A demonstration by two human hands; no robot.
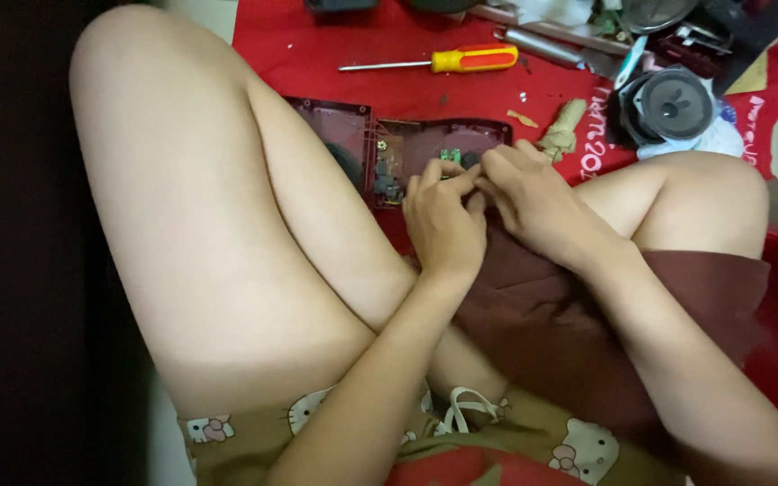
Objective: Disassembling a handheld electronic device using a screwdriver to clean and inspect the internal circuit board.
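Observation:
An opened dark red plastic casing (425,144) lies on a red cloth (317,45) between my legs, with small electronic parts and a green board inside. My left hand (443,220) and my right hand (533,202) meet at the casing's near edge, fingertips pinched together over the green board. Whatever small part the fingers grip is hidden by them. A dark maroon cloth (551,315) lies under my right wrist.
A screwdriver (447,61) with a yellow and red handle lies on the red cloth beyond the casing. A round black speaker (673,103) sits at the upper right, beside a tan rag (562,130) and metal clutter. My bent knees flank the work area.

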